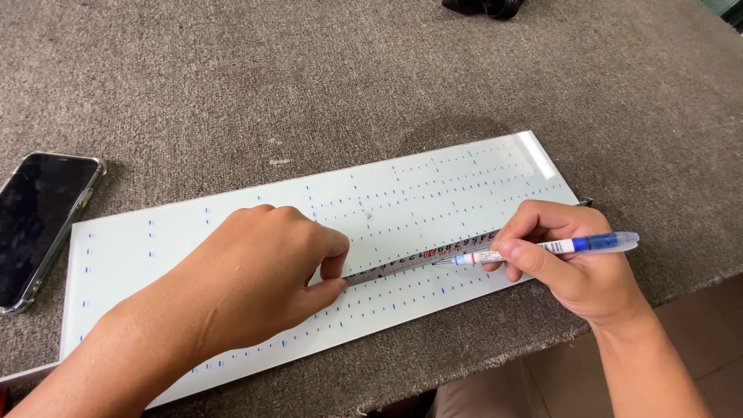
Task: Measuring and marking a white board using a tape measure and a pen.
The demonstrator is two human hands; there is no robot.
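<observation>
On the grey carpeted surface [232,85] a long white panel [155,255] is laid flat, skewed so its far end points up and to the right. Rows of short blue tick marks [433,182] are seen across its face. A narrow metal ruler [418,259] is laid along the panel, between the two hands, running from lower left to upper right.

Left hand [255,282]: curled, knuckles up, thumb and forefinger pinched together at the near end of the ruler, which is pressed onto the panel. Whether the ruler tip is actually gripped or just pinned cannot be told, since that end is covered by the fingers.

Right hand [576,267]: closed on a blue-capped pen [549,248], held low and nearly flat, tip pointed left and set against the ruler edge near the ruler's far end. Heel of the hand is rested at the panel's right edge, partly off it.

Hands are kept well apart, bridged by the ruler only.

A dark phone [39,224] in a clear case is laid screen-up on the surface, just beside the panel's left end. A black object [484,6] is cut off at the top edge; its kind cannot be told.
</observation>
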